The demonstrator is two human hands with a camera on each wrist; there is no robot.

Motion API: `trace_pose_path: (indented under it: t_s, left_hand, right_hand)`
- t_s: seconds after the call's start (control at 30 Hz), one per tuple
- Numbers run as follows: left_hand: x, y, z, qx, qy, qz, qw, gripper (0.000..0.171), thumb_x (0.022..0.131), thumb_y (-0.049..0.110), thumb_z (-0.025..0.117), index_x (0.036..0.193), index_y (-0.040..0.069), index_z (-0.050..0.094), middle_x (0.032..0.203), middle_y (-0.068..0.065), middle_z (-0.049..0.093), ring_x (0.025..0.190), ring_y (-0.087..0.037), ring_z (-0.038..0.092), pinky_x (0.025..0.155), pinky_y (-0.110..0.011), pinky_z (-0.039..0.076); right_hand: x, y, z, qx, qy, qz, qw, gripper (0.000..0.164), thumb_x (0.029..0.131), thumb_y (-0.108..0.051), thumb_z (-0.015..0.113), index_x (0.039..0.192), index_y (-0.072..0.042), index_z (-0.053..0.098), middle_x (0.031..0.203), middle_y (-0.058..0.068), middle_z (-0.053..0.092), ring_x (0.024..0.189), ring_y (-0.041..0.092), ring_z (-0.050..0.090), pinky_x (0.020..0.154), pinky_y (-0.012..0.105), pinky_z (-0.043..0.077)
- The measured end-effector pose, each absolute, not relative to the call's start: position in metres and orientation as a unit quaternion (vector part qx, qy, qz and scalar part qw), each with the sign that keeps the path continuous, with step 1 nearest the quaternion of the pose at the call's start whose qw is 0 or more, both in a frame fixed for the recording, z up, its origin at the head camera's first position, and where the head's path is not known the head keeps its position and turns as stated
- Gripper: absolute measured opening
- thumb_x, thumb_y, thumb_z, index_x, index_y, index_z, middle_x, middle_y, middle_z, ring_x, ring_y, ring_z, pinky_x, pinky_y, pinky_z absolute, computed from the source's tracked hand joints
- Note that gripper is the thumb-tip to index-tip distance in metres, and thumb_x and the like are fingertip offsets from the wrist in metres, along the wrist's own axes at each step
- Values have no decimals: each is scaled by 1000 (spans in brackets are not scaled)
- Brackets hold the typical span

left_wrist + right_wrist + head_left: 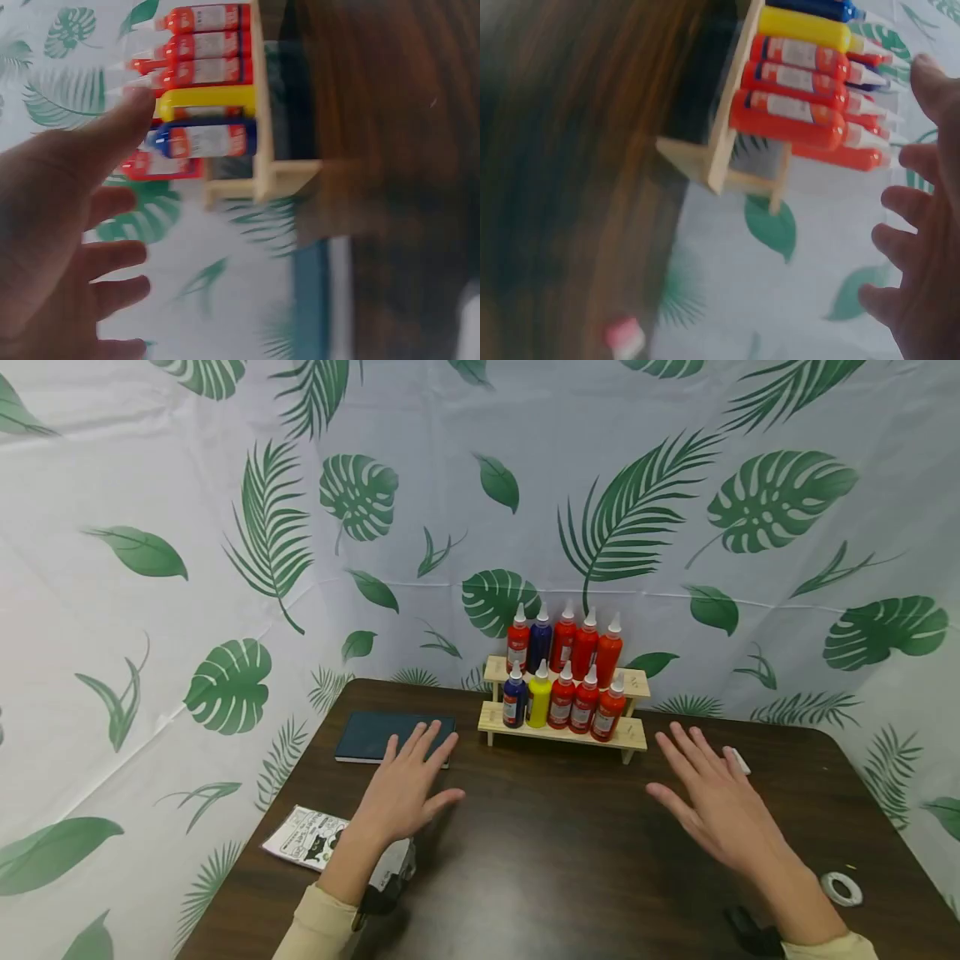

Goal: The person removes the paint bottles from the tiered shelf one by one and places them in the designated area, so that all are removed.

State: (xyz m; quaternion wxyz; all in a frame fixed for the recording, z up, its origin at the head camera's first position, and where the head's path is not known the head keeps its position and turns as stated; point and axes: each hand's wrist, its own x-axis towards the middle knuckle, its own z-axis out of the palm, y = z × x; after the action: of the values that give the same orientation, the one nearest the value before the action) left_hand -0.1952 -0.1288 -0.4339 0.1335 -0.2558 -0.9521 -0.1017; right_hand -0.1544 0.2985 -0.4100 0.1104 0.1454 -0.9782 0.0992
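My left hand (401,793) is held over the left side of the table, fingers straight and spread, with nothing in it. Over the right side, my right hand (720,814) has its fingers extended and is likewise bare. Between and beyond them stands a two-tier wooden rack (634,733) holding squeeze bottles with pointed white caps. Its lower tier carries a blue bottle (514,703), a yellow bottle (537,703) and several red bottles (606,718). Behind them, a dark blue bottle (539,645) stands among red ones on the upper tier.
A dark notebook (363,737) lies beyond my left hand. My left forearm partly covers a printed black-and-white packet (298,837). A white ring (842,890) sits by my right forearm. A small pink-and-white piece (624,336) lies near the table's far edge. Leaf-patterned cloth hangs behind.
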Motion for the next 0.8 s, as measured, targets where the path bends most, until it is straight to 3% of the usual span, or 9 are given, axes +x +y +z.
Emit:
trace_pose_path:
  t_s: [0.13, 0.27, 0.43, 0.57, 0.8]
  left_hand:
    - [-213, -122, -449, -232, -941, -216, 115, 70, 89, 50, 63, 147, 20, 39, 149, -10, 40, 131, -32, 44, 99, -55, 43]
    - [-236, -110, -462, -177, -916, -350, 79, 53, 90, 33, 66, 139, 17, 52, 135, -9, 54, 116, -28, 58, 90, -48, 50]
    - [-267, -97, -471, -94, -862, -497, 24, 41, 92, 21, 65, 130, 9, 59, 118, -14, 64, 98, -34, 65, 79, -43, 55]
    - [-287, -83, -479, -32, -837, -545, -16, 42, 93, 22, 63, 131, 6, 57, 111, -15, 66, 92, -37, 65, 74, -43, 56]
    - [-310, -58, -494, 14, -861, -509, 11, 41, 92, 27, 63, 126, 4, 61, 103, -12, 69, 91, -26, 67, 77, -38, 55]
  right_hand:
    - [-170, 297, -413, 133, -965, 199, 109, 75, 93, -49, 56, 154, -21, 23, 156, 14, 25, 142, 38, 22, 110, 64, 17]
    - [-195, 295, -419, 98, -947, 286, 107, 74, 92, -43, 61, 151, -11, 28, 147, 24, 38, 131, 46, 38, 97, 67, 34]
    - [-231, 288, -429, 56, -921, 377, 87, 71, 94, -37, 60, 149, -4, 29, 139, 28, 45, 123, 46, 47, 93, 63, 41]
    - [-253, 279, -437, 33, -908, 414, 59, 75, 94, -40, 59, 151, -5, 25, 142, 28, 42, 126, 46, 44, 96, 62, 41]
    - [-272, 263, -446, 23, -898, 434, 74, 71, 92, -34, 64, 148, -6, 31, 138, 26, 46, 124, 45, 46, 98, 59, 41]
